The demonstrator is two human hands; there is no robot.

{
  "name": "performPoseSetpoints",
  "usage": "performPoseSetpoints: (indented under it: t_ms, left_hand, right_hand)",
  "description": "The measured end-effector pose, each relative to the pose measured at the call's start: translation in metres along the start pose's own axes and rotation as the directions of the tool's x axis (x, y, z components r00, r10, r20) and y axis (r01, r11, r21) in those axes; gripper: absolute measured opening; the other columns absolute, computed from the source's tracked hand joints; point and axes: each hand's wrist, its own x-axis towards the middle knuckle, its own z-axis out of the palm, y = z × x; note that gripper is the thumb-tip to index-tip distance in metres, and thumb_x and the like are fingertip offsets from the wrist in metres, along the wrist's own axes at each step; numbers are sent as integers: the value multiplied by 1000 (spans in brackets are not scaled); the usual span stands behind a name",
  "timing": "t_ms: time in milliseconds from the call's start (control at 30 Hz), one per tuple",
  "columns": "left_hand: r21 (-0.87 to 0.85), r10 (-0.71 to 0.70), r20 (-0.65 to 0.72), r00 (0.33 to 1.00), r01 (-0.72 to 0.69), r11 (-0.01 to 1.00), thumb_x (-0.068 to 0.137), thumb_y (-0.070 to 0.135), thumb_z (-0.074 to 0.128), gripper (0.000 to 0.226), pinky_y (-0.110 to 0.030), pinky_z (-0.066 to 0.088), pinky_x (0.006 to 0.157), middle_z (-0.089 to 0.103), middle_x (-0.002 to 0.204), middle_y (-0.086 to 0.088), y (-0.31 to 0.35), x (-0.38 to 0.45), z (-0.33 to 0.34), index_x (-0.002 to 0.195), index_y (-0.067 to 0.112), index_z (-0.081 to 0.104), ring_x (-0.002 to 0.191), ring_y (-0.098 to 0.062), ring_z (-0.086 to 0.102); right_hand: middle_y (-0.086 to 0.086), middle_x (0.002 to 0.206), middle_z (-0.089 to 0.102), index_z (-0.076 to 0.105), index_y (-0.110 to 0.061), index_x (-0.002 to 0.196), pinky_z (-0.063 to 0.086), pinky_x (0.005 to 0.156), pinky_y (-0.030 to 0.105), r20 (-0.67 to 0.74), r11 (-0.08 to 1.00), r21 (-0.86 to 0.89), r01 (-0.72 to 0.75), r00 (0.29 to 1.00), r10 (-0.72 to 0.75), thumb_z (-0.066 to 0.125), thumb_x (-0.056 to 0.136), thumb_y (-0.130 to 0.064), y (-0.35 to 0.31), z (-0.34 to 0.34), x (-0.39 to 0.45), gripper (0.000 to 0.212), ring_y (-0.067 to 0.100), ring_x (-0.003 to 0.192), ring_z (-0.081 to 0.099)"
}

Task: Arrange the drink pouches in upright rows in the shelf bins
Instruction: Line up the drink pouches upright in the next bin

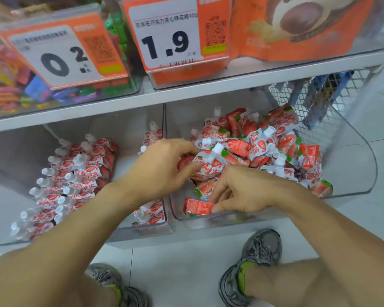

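Left hand (162,167) pinching a pouch (205,163) at frame centre, over the messy pile (271,147) in the right bin (361,165). Right hand (242,191) curled low in that bin's front, fingertips on a flat red pouch (197,206). Left bin (16,156) already lined with neat rows (71,180), spouts up. Looks like mid-sort here. Next up, probably: stand those two upright, start a front row.

I'm reading "1.9" in big black digits on the orange-and-white price tag (164,34) above my bins, with "40g" ending its top line. The tag to its left (60,56) is showing "0 2". The pouch lettering is staying too blurred.
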Motion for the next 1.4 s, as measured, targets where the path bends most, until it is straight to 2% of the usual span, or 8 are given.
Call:
performPoseSetpoints:
  t_ms: [300, 567, 700, 867, 1033, 1167, 1267, 1400]
  left_hand:
    - [-164, -60, -17, 998, 56, 985, 89, 35, 66, 19, -29, 50, 75, 69, 89, 10, 8, 7, -9, 101, 21, 67, 80, -7, 64]
    - [-177, -60, 401, 914, 142, 974, 92, 29, 59, 16, -38, 52, 73, 66, 90, 4, 23, 14, -8, 104, 23, 52, 80, -13, 62]
    - [-131, -43, 511, 859, 127, 983, 90, 26, 59, 35, -34, 52, 79, 64, 102, 8, 21, 21, -12, 123, 30, 45, 87, -11, 61]
    - [-198, -29, 529, 848, 156, 968, 86, 24, 62, 39, -35, 54, 77, 66, 100, 9, 13, 23, -12, 119, 36, 45, 85, -11, 63]
    - [-194, 39, 555, 831, 83, 978, 82, 31, 65, 36, -40, 54, 72, 68, 95, 6, 9, 17, -16, 114, 29, 48, 83, -13, 65]
    - [-156, 30, 495, 868, 54, 986, 80, 36, 54, 32, -40, 52, 75, 65, 93, -1, 7, 5, -21, 107, 19, 55, 87, -19, 61]
    - [30, 81, 318, 945, -96, 995, 82, 36, 51, 42, -39, 42, 105, 57, 122, -5, 6, -18, -19, 117, 15, 58, 121, -23, 47]
    - [-147, -188, 9, 982, 187, 971, 82, 34, 65, 60, -22, 33, 107, 30, 148, -1, 13, -65, -7, 137, 21, 44, 136, -20, 37]
  right_hand:
    - [-19, 75, 63, 68, -28, 98, 42, 60, 13, -339, 941, 307, 141, 940, -30, 50, 94, -37, 13, -34, -63, 20, -1, 67, 56]
    - [-18, 80, 68, 71, -36, 82, 49, 70, 17, -595, 967, 179, 180, 803, -39, 56, 84, -54, 0, -21, -38, 23, 5, 82, 65]
    - [-19, 85, 67, 72, -34, 87, 53, 68, 24, -491, 951, 277, 135, 871, 20, 72, 67, -61, 1, -29, -34, 33, 4, 78, 65]
    - [-10, 103, 72, 71, -39, 97, 60, 76, 45, -274, 873, 485, 55, 957, 92, 99, 45, -34, 14, -38, -43, 60, 20, 81, 75]
    - [-19, 115, 68, 64, -45, 116, 56, 89, 30, -354, 872, 464, 155, 935, 22, 96, 56, -29, 0, -30, -40, 70, 2, 108, 65]
    - [-21, 107, 69, 63, -40, 119, 53, 90, 20, -398, 888, 420, 187, 917, -5, 93, 64, -18, -10, -24, -34, 67, 0, 103, 66]
    - [-18, 118, 66, 59, -49, 120, 52, 98, 30, -354, 934, 333, 132, 935, -6, 91, 67, -28, -14, -20, -25, 65, -1, 113, 60]
    - [-26, 129, 56, 49, -56, 121, 46, 106, 37, -209, 963, 268, 40, 978, 17, 85, 75, -33, -28, -7, -13, 63, -8, 121, 51]
